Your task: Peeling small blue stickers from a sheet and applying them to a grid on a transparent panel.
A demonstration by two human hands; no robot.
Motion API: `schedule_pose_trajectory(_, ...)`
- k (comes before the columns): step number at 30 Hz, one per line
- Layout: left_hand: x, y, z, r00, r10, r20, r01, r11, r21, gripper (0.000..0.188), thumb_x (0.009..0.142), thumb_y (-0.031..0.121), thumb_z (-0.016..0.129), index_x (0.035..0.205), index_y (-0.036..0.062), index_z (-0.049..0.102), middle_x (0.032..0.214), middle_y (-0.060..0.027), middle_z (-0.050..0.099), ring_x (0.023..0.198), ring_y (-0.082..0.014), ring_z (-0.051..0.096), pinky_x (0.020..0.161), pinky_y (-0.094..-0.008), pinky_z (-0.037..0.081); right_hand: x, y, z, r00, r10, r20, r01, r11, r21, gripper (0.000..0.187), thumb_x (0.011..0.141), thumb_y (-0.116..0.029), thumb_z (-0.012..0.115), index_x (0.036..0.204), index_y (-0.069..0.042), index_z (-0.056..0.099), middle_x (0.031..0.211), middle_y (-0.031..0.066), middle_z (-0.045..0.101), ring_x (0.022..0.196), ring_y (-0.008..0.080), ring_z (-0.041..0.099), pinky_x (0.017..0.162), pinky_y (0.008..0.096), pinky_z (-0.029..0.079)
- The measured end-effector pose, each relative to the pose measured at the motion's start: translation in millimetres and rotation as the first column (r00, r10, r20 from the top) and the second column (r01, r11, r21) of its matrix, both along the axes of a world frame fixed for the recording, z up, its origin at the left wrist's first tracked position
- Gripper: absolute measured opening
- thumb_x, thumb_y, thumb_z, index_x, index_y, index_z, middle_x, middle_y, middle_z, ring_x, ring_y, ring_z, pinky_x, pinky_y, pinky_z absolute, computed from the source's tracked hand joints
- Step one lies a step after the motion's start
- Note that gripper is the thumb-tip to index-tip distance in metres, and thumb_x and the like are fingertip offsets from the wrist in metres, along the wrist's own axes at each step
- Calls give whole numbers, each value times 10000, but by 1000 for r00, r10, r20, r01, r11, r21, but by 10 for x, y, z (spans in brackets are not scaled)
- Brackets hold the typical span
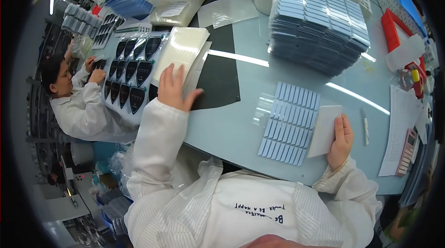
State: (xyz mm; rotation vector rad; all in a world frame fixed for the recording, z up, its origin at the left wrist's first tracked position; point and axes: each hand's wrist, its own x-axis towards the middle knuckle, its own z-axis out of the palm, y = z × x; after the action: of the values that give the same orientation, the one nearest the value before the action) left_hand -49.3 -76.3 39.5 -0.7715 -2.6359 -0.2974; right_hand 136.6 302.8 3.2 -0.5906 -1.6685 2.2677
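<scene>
the right hand point(340, 142) clamps a white card point(323, 132) beside a blue-strip sheet point(289, 125); the left hand point(174, 89), fingers apart, is at a cream stack point(183, 46). the step seems sheet handling; the next move calls for keeping the card flat. far on the glossy counter point(220, 129), a tall blue stack point(317, 25); left, a co-worker point(79, 109).

At nine o'clock, a co-worker point(85, 113) in white! Black pointed pieces point(131, 72) line up near ten, wrapped packs point(178, 3) pile at eleven, a red tray point(389, 30) sits at two, a pink calculator point(406, 153) past three.
</scene>
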Motion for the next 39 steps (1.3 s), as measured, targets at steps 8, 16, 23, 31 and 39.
schedule_pose_trajectory(8, -11, -220, -236, 991, 127, 38, -130, 989, 71, 349, 840, 115, 700, 1175, 27, 661, 1240, -196, 600, 1173, -385, 553, 980, -453, 475, -54, -118, -27, 998, 59, 38, -67, 962, 263, 280, 1045, -264, 495, 1106, -11, 600, 932, -28, 603, 841, 37, 492, 775, 180, 405)
schedule_pose_trajectory(16, 163, -319, 53, 992, 105, -73, -91, 982, 167, 223, 847, 26, 688, 1069, 29, 711, 1000, -152, 715, 882, -297, 695, 813, -364, 552, -53, 68, -75, 1000, -16, -16, 21, 894, 449, 273, 1038, -231, 511, 1141, 1, 612, 982, 1, 639, 844, 57, 547, 755, 201, 441)
schedule_pose_trajectory(23, 624, 334, 386, 936, 36, -350, 134, 883, 449, 246, 777, -119, 717, 995, -6, 729, 847, -133, 713, 750, -240, 692, 676, -287, 545, 40, 762, 171, 975, -118, 190, -92, 562, 822, 291, 978, -198, 615, 1180, 11, 623, 1038, 35, 645, 907, 93, 556, 734, 237, 458)
schedule_pose_trajectory(31, 1353, 960, 378, 691, -651, -312, 718, 668, 196, 223, 767, 66, 754, 977, -3, 729, 942, -151, 710, 849, -255, 703, 712, -332, 573, 539, -373, 567, 857, 514, -32, -511, 857, 70, 863, 861, -480, 705, 1456, 39, 356, 1280, 123, 589, 1146, 234, 591, 967, 359, 459)
schedule_pose_trajectory(39, 1338, 893, 313, 538, -842, 42, 752, 502, 426, 356, 954, 299, 628, 1074, -32, 679, 1003, -157, 697, 947, -292, 677, 922, -438, 515, 568, -476, 471, 906, 416, -74, -421, 902, -90, 243, 988, -31, 521, 1208, 58, 571, 1144, 135, 671, 1074, 218, 642, 933, 327, 498)
